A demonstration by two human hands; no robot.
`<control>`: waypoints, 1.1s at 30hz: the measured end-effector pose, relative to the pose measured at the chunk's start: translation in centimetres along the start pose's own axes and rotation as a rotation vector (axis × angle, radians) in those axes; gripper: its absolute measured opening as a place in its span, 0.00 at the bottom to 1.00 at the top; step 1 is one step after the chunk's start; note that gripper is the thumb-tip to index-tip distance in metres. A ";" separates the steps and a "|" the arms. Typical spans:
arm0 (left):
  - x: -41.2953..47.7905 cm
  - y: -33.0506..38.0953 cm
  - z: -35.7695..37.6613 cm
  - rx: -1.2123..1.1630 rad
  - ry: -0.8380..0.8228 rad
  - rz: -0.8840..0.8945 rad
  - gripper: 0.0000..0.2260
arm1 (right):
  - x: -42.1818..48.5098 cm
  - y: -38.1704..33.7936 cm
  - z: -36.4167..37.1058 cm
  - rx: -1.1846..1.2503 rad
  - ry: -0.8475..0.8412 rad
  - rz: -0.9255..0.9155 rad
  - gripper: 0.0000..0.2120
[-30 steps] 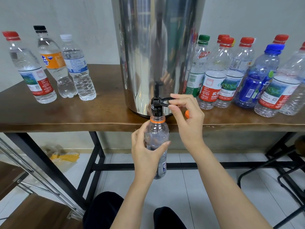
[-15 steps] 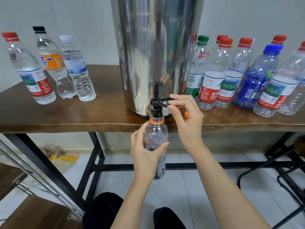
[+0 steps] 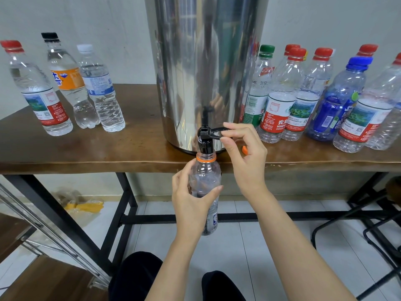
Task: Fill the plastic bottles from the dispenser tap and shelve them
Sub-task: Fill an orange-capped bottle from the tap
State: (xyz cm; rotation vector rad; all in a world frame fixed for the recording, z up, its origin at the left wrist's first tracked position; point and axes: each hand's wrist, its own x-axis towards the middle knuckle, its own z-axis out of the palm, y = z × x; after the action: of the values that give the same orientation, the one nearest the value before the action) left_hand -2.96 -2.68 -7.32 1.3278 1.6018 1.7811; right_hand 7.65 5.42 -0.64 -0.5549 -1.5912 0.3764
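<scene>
The bottle in work is of thin clear plastic with an orange neck ring. It hangs in the air just under the front of the steel dispenser, with its open mouth right at the black tap. I judge it is light now and will become heavier as water comes in. Its wall is soft and will dent under a hard squeeze, and it may be slippery if wet. A good place to hold is around the upper body below the shoulder, upright, because no cap is on. The left hand holds it exactly there, fingers and thumb wrapped around. The right hand pinches the tap lever between thumb and forefinger. How much water is inside, I cannot tell. One orange cap lies on the wooden table beside the dispenser base, partly behind the right hand. By count there are one dispenser and one bottle under the tap. Three capped bottles stand left of the dispenser: red cap, black cap, white cap. Right of the dispenser stand at least seven capped bottles, one green, one blue and the rest red. They overlap, so I cannot count them exactly.
</scene>
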 end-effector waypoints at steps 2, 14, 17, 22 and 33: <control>0.0 -0.1 0.0 0.003 -0.003 -0.005 0.35 | 0.0 0.1 0.0 0.001 0.001 0.001 0.04; 0.0 -0.1 0.1 -0.008 0.008 -0.003 0.36 | -0.1 0.2 0.1 0.000 0.002 0.010 0.04; 0.0 0.0 0.1 -0.019 0.011 0.002 0.36 | -0.1 0.1 0.1 0.005 0.004 0.014 0.04; 0.1 0.2 0.0 -0.031 0.021 0.016 0.35 | -0.1 0.0 0.1 0.005 0.011 0.019 0.03; 0.1 0.2 0.0 -0.036 0.023 0.013 0.36 | -0.1 0.0 0.2 0.006 0.007 0.021 0.03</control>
State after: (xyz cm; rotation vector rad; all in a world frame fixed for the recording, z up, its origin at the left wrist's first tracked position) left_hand -2.95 -2.63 -7.11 1.3094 1.5692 1.8299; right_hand 7.51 5.36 -0.77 -0.5683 -1.5782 0.3943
